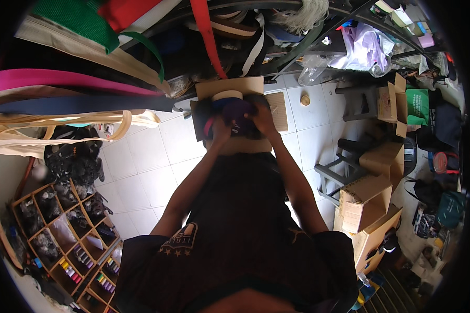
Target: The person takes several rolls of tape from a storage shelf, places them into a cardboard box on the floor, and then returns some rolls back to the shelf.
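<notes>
An open cardboard box (245, 146) stands before me with its flaps folded out. Both my hands reach into its opening. Between them is a dark purple rounded item (238, 112) with a small light marking; its exact kind is too dark to make out. My left hand (222, 129) grips its near left side, beside a bit of pink. On the right side my right hand (263, 119) has its fingers bent around the edge, the tips partly lost in shadow. Behind it in the box lie a beige curved piece (227, 95) and something blue.
Long straps hang at the left, among them a pink one (62, 81) and a red one (206, 36). A wooden compartment shelf (57, 224) holds thread spools at lower left. Right are a grey stool (329, 180) and cardboard boxes (368, 201). A tape roll (305, 99) lies on the tiles.
</notes>
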